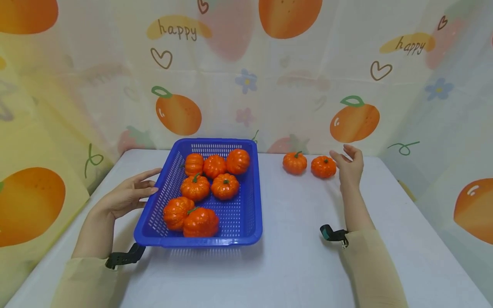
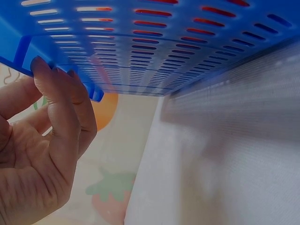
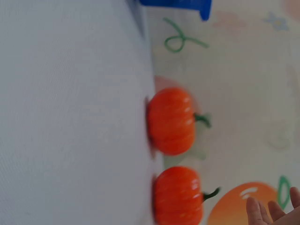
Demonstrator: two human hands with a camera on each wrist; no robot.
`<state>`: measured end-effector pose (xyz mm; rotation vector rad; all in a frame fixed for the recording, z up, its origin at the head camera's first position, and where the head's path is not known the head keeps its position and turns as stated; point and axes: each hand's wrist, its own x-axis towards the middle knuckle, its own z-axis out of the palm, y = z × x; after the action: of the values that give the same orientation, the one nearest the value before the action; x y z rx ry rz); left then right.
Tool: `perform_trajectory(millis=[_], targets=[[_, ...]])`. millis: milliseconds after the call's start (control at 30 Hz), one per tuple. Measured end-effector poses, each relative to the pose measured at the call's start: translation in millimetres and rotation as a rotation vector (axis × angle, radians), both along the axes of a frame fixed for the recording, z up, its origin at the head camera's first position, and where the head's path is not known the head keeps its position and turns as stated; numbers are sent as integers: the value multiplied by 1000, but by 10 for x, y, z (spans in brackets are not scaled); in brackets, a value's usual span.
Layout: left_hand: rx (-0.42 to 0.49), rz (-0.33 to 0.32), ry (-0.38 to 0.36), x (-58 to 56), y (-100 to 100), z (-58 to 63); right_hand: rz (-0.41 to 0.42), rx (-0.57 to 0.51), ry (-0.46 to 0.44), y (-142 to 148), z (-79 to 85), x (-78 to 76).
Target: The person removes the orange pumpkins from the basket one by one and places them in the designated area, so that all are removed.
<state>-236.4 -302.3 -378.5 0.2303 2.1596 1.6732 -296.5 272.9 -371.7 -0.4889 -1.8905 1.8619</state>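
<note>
My left hand (image 1: 125, 194) is at the left side of a blue plastic basket (image 1: 256, 192). Its loosely bent fingertips touch the outside of the rim, and in the left wrist view the fingers (image 2: 65, 108) reach up to the rim from below. Inside the basket lie several shiny orange mini pumpkins (image 1: 225, 187), some with green stems. To the right, my right hand (image 1: 349, 164) hovers with spread, relaxed fingers and holds nothing. Just left of it on the table sits a small orange pumpkin (image 1: 323, 167), with another pumpkin (image 1: 295, 163) beside that one.
A white cloth covers the table (image 1: 296, 256). Right behind its back edge hangs a printed curtain (image 1: 246, 55) with fruit, hearts and lettering. Each wrist wears a black camera mount (image 1: 333, 234).
</note>
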Motion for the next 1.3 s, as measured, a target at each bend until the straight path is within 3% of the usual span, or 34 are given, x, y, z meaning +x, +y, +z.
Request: perform_trajectory(millis=[267,567,767,900,1100,1300], targets=[[-11,3,-4,-3,2,9,179,-119,198,-269,342,369],[1,4,-11,-6,10,11,404,-25,310,-733,603,767],[21,-5,-4,-19,1,3,597,72,362,-1048,636,991],[27,-6,-8,-21,3,5,697,169,349,-1230,642,1092],[28,-6,-11,-9,16,25,851,348,361,-1482,613,1188],[45,-9,-13,-5,16,16,1007,437,338,-1768,526,1241]])
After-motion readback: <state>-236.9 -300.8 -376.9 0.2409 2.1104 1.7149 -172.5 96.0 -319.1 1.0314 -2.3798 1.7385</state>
